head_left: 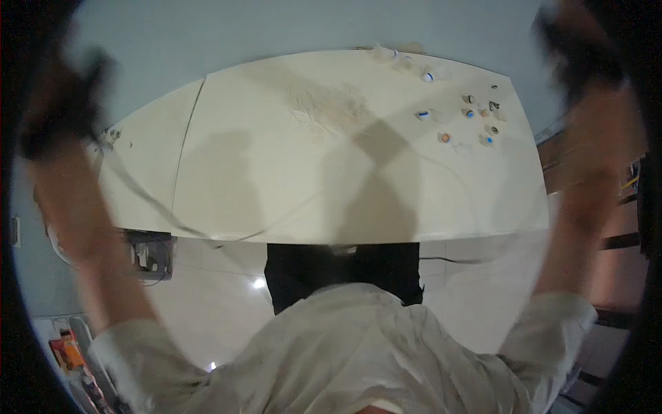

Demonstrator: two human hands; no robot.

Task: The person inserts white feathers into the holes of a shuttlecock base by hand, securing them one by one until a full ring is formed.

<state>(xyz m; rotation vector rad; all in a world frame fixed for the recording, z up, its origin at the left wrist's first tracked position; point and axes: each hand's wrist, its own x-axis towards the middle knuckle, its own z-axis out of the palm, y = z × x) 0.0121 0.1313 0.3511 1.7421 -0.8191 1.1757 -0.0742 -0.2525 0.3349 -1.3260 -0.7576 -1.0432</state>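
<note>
Both my arms are raised at the sides, out past the white table. My left hand is dark and smeared at the upper left edge, near the table's left end. My right hand is just as dark and blurred at the upper right. Dark coverings or straps seem to be about both wrists. The fingers of neither hand can be made out. Several small pieces with blue, black or orange ends lie on the table's right part, among them a white one with a blue band. Pale, thin strands are spread near the far middle.
A thin cable runs along the table's left front. Something small and crumpled lies at the left end. Below the front edge are black cloth and a grey box-like device. Orange packages sit at the lower left.
</note>
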